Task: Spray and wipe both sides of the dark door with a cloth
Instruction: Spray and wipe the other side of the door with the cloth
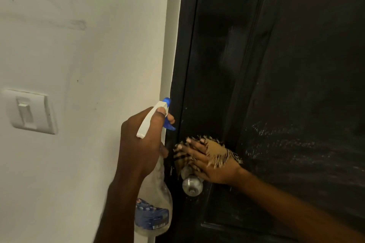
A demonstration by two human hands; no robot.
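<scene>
Head view: the left hand point(141, 144) grips a spray bottle point(156, 187). Its fingers curl round the neck, the thumb lies along the white head, and one fingertip sits on the blue trigger, just beside the door's left edge. The right hand point(209, 163) presses a cloth point(216, 151) flat against the dark door point(296, 65) with its fingers straight and slightly apart. The tan, dark-striped, frayed cloth lies under those fingers and folds over the back of the hand. A round metal knob point(192, 185) sits just below the right fingers. Wet streaks show on the door to the right of that hand. A light switch point(29, 111) is on the white wall point(79, 45), well left of the left fingers.
</scene>
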